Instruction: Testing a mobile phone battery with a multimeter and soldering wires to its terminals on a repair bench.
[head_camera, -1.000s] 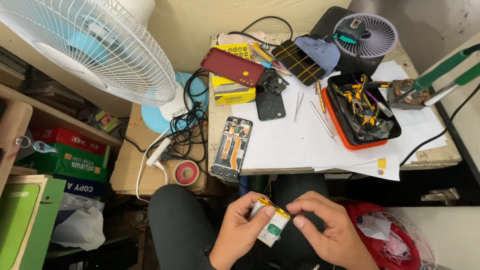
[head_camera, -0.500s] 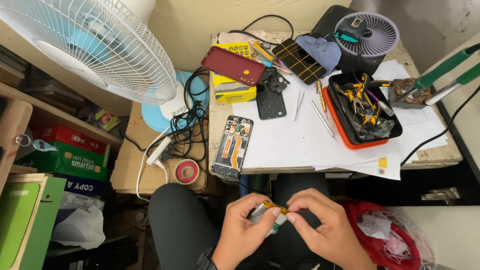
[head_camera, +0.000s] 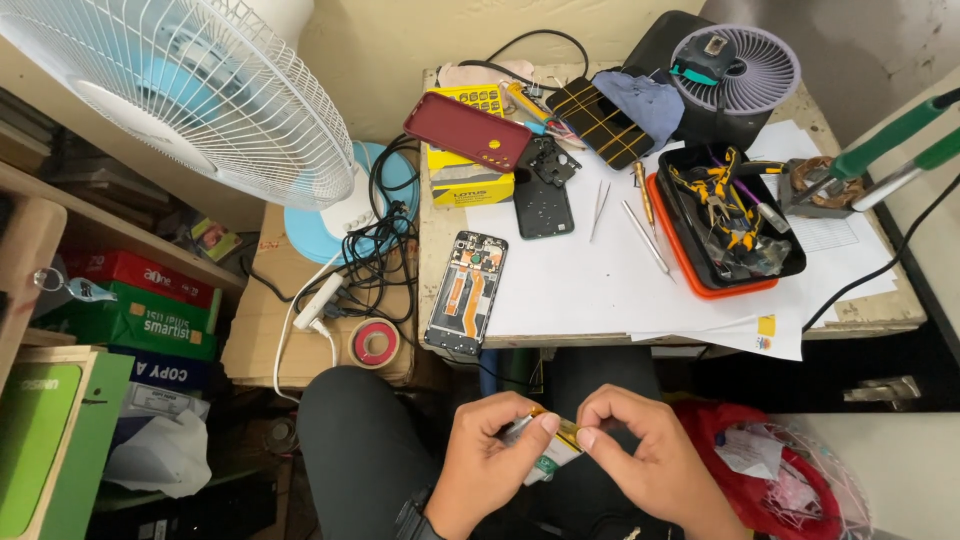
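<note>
While both hands pinch it over the lap, below the bench (head_camera: 560, 300) edge, the small flat battery pack (head_camera: 552, 455) lies tilted, long axis running upper left to lower right. Left hand (head_camera: 490, 455) and right hand (head_camera: 640, 455) fingertips close on its yellow-taped, glossy top edge.

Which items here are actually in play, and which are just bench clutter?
In play:
- left hand
- right hand
- small flat phone part with yellow tape, pinched between both hands over the lap

Lying about:
- opened phone body at desk edge
- tweezers
- black tool tray
- red tape roll
- white fan
</note>
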